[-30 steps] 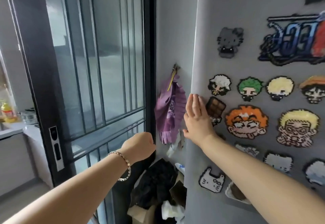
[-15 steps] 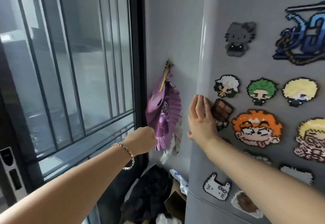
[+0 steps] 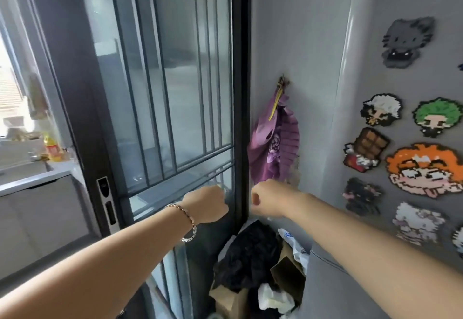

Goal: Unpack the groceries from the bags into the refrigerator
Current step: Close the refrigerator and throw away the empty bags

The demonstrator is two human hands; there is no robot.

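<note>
Refrigerator upright, long axis vertical, front toward the person; fingers of left hand, right hand curled, empty.

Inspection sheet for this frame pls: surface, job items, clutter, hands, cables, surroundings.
Surface: counter far left, beyond the glass door.
Job's things: refrigerator door closed; no grocery bags identified.
Clutter: floor pile of dark cloth, cardboard, white plastic beside the refrigerator.
Grippers: left hand and right hand both fisted, nothing visibly held.
Cables: nothing seen.
Surroundings: purple pleated item hanging on wall; bead magnets on the refrigerator.
</note>
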